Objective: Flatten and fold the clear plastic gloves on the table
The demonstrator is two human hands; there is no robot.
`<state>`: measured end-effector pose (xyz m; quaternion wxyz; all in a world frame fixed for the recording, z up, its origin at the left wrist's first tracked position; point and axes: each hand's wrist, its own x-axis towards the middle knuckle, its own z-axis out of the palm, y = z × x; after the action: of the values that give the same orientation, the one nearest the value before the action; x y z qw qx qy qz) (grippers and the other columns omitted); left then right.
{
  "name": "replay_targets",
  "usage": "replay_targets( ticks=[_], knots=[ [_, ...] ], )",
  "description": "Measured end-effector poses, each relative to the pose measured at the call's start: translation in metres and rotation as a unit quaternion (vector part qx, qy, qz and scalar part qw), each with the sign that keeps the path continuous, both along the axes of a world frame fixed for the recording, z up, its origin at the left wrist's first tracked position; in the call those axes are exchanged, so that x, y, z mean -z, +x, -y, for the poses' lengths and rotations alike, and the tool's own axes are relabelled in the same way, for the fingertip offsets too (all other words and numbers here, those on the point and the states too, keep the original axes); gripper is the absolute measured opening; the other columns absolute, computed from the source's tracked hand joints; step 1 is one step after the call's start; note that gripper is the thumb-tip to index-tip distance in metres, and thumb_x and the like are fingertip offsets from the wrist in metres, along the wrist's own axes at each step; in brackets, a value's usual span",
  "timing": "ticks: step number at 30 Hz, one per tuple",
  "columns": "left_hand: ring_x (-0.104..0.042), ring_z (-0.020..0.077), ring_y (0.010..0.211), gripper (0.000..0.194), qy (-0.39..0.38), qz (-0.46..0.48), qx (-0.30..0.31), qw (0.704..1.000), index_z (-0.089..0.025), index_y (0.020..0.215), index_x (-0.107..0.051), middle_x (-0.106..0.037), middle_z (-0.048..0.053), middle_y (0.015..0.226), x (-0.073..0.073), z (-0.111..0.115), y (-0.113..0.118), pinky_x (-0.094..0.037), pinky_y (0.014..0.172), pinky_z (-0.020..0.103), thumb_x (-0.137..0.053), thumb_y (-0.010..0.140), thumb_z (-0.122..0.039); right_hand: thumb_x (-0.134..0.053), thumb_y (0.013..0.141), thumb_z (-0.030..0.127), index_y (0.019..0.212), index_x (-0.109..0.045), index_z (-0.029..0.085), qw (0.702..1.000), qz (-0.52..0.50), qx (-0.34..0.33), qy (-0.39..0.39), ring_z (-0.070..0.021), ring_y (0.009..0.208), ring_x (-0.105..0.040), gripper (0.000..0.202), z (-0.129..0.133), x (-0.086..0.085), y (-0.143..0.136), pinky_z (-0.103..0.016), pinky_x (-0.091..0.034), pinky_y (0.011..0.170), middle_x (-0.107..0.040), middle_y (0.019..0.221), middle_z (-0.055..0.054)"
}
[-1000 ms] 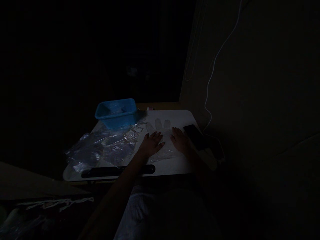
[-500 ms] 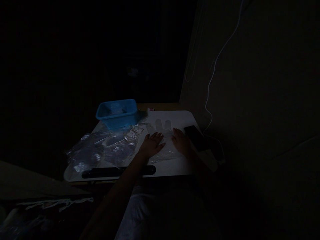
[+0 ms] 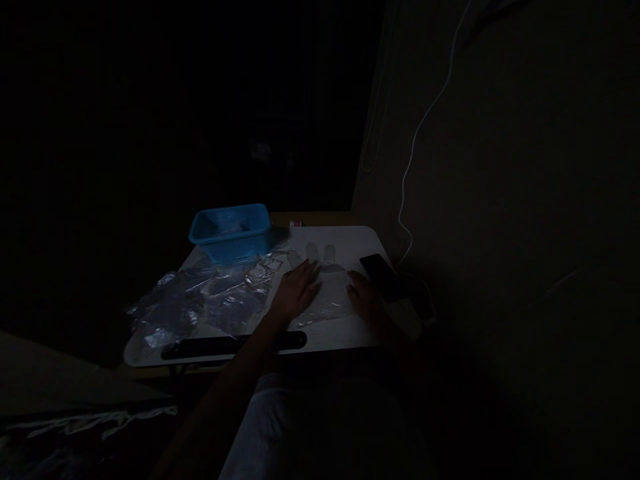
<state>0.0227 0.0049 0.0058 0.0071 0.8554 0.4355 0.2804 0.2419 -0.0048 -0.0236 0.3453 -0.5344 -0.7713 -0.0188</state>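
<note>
A clear disposable plastic glove (image 3: 327,283) lies spread on the white table (image 3: 345,235), its finger ends pointing away from me. My left hand (image 3: 296,290) rests on the glove's left part, fingers stretched out and holding nothing. At the glove's right edge is my right hand (image 3: 363,293), fingers extended and slightly bent; the dim light hides whether they press on the film. To the left of my left hand, crumpled clear plastic (image 3: 230,300) covers much of the table.
A blue plastic basket (image 3: 231,250) with clear plastic inside stands at the back left. Right of my right hand lies a black phone (image 3: 383,275), near a white cable (image 3: 413,143) hanging along the wall. A dark slot (image 3: 220,346) runs along the table's front edge.
My left hand's fingers have drawn closer together, and the hand lies slightly further forward on the glove. My right hand has shifted a little toward me. The view has moved slightly.
</note>
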Motion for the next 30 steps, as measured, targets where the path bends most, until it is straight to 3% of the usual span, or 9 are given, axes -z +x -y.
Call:
replay_targets(
  ticks=[5, 11, 18, 23, 30],
  knots=[
    [-0.038, 0.0229, 0.122, 0.046, 0.007, 0.000, 0.031, 0.999, -0.019, 0.130, -0.038, -0.045, 0.011, 0.131, 0.003, 0.022, -0.013, -0.034, 0.098, 0.042, -0.035, 0.087, -0.034, -0.039, 0.085, 0.026, 0.119, -0.050, 0.016, 0.995, 0.052, -0.085, 0.005, -0.0214, 0.113, -0.049, 0.038, 0.038, -0.008, 0.015, -0.040, -0.042, 0.093, -0.054, 0.122, -0.012],
    [-0.036, 0.0227, 0.124, 0.046, -0.033, -0.080, 0.091, 0.992, -0.018, 0.125, -0.044, -0.041, 0.011, 0.135, 0.004, 0.071, -0.036, -0.033, 0.100, 0.043, -0.043, 0.084, -0.039, -0.053, 0.080, 0.034, 0.117, -0.051, 0.017, 0.977, 0.099, -0.185, 0.020, -0.0230, 0.112, -0.048, 0.041, 0.070, -0.005, 0.031, -0.042, -0.042, 0.090, -0.055, 0.120, -0.012],
    [-0.044, 0.0212, 0.119, 0.040, -0.056, -0.135, 0.063, 0.987, -0.016, 0.120, -0.048, -0.051, 0.012, 0.127, 0.004, 0.092, -0.034, -0.031, 0.101, 0.045, -0.042, 0.085, -0.034, -0.057, 0.077, 0.033, 0.113, -0.054, 0.016, 0.982, 0.095, -0.165, 0.022, -0.0235, 0.103, -0.050, 0.040, 0.070, -0.004, 0.028, -0.042, -0.041, 0.087, -0.059, 0.109, -0.012],
    [-0.047, 0.0215, 0.113, 0.036, -0.013, -0.157, 0.096, 0.983, -0.014, 0.116, -0.051, -0.054, 0.012, 0.121, 0.006, 0.100, -0.029, -0.034, 0.099, 0.042, -0.045, 0.082, -0.023, -0.064, 0.069, 0.043, 0.120, -0.049, 0.014, 0.973, 0.131, -0.191, 0.020, -0.0268, 0.102, -0.047, 0.061, 0.077, -0.008, 0.029, -0.045, -0.038, 0.087, -0.055, 0.108, -0.013],
    [-0.051, 0.0210, 0.104, 0.029, 0.036, -0.119, 0.070, 0.990, -0.016, 0.110, -0.055, -0.059, 0.010, 0.111, 0.015, 0.108, -0.019, -0.042, 0.090, 0.039, -0.046, 0.083, -0.020, -0.063, 0.071, 0.024, 0.102, -0.060, 0.017, 0.973, 0.137, -0.180, 0.039, -0.0228, 0.092, -0.049, 0.032, 0.089, -0.005, 0.025, -0.041, -0.039, 0.082, -0.058, 0.094, -0.009]
  ],
)
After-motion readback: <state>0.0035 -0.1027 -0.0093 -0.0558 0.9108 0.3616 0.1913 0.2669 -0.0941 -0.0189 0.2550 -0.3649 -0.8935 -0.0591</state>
